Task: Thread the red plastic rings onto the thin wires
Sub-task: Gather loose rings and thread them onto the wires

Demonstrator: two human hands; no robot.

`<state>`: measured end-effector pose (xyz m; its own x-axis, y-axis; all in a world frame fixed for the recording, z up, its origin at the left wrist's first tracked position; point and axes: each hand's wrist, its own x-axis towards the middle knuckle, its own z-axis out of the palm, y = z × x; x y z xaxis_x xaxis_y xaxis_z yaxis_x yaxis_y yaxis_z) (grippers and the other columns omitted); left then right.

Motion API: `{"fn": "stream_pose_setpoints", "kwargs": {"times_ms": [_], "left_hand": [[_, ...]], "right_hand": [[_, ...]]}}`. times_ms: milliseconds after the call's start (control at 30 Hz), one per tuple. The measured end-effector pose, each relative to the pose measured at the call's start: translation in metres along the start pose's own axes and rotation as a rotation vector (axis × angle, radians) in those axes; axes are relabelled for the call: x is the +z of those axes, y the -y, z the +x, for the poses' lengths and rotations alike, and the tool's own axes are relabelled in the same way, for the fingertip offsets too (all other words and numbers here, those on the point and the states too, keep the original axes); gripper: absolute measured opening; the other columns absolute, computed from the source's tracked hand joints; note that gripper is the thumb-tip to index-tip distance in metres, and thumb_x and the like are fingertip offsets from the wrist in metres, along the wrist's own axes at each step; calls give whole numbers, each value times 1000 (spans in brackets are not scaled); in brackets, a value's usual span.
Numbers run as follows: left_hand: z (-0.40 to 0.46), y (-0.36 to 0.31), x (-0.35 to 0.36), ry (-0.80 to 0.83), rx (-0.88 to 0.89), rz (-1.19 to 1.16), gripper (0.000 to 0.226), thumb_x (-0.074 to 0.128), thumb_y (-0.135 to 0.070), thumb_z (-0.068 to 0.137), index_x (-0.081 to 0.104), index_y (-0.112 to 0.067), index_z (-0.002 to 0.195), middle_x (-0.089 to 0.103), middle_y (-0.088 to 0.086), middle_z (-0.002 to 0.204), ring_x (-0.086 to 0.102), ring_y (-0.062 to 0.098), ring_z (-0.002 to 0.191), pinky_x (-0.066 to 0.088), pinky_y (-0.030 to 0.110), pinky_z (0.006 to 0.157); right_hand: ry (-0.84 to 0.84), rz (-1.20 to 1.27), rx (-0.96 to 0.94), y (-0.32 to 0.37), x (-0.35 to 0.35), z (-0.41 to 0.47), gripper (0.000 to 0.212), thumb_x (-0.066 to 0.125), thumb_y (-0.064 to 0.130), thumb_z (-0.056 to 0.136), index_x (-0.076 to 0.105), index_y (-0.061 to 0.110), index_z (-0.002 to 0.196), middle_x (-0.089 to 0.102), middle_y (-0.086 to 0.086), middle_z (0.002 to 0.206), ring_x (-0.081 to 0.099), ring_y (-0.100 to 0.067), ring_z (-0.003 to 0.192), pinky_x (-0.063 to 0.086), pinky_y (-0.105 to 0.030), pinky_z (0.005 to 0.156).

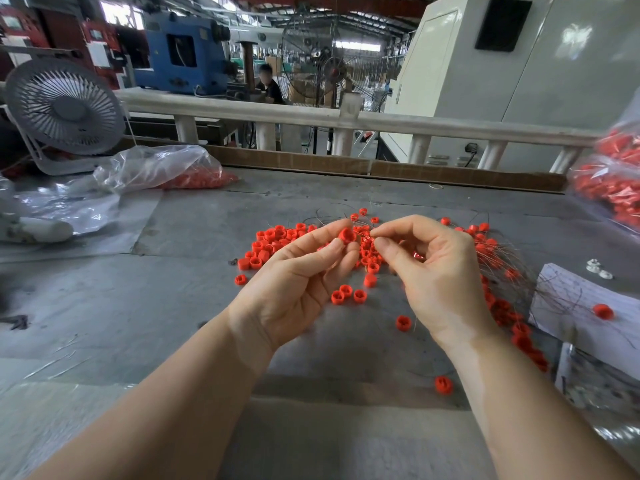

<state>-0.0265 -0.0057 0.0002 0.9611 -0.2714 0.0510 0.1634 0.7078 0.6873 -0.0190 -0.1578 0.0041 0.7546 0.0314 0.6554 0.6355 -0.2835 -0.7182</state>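
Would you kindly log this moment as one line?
left hand: pinches red ring | right hand: pinches thin wire | loose rings: on table

One cam on my head, wide-angle, looking fwd and down, close over my left hand [294, 278] and right hand [436, 275]; workshop beyond them.

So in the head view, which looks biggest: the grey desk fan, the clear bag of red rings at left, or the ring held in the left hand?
1. Grey desk fan
2. Clear bag, though it looks close to the fan
3. Held ring, by far the smallest
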Motion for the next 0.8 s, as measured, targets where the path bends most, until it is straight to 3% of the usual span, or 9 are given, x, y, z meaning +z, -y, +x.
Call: {"fn": "stream_pose_setpoints", "kwargs": {"times_ms": [600,800], "left_hand": [[-1,1,-3,62,-16,80,21,58,-12,75,77,-17,82,69,0,74,66,7,64,56,20,58],[0,1,-2,30,3,54,20,57,-8,74,76,-14,79,67,2,69,65,8,61,55,19,59]], "right_hand": [[-15,10,0,5,1,-1,21,69,3,80,68,24,78,68,6,76,62,-10,56,48,-12,55],[-3,6,6,7,2,-2,23,70,1,78,69,24,75,69,3,71,63,-18,60,51,-22,58]]}}
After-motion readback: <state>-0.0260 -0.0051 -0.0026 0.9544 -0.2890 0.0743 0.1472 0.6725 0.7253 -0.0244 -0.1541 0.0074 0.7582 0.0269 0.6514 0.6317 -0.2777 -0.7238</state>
